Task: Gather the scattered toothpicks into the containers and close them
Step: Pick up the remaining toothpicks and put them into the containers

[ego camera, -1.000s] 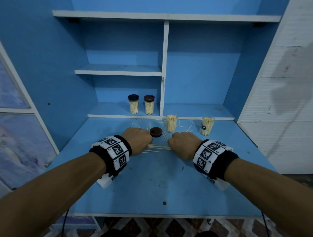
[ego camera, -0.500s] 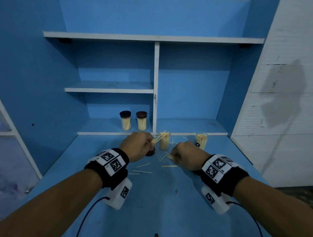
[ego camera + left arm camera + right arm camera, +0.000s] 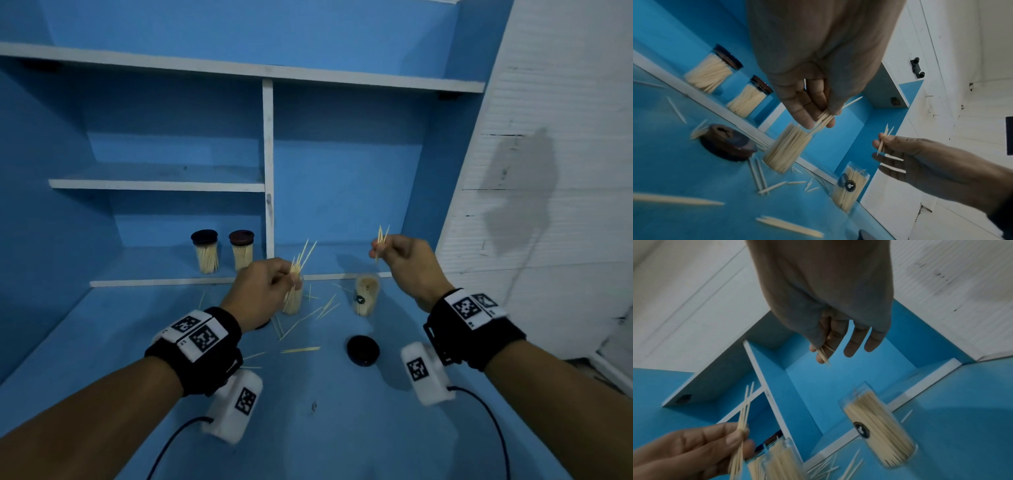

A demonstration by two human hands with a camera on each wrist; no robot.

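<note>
My left hand pinches a bundle of toothpicks right above an open clear container full of toothpicks; in the left wrist view the bundle touches that container. My right hand is raised and pinches a few toothpicks, above and slightly right of a second open container. Loose toothpicks lie scattered on the blue desk. A black lid lies on the desk, and a brown lid sits left of the first container.
Two closed toothpick containers stand on the low shelf at the back. A white divider and shelves rise behind. A white wall borders the desk on the right.
Both hands have lifted off the desk with toothpicks. The left has gone over the first container; the right has risen up and to the right. The black lid has come into view.
</note>
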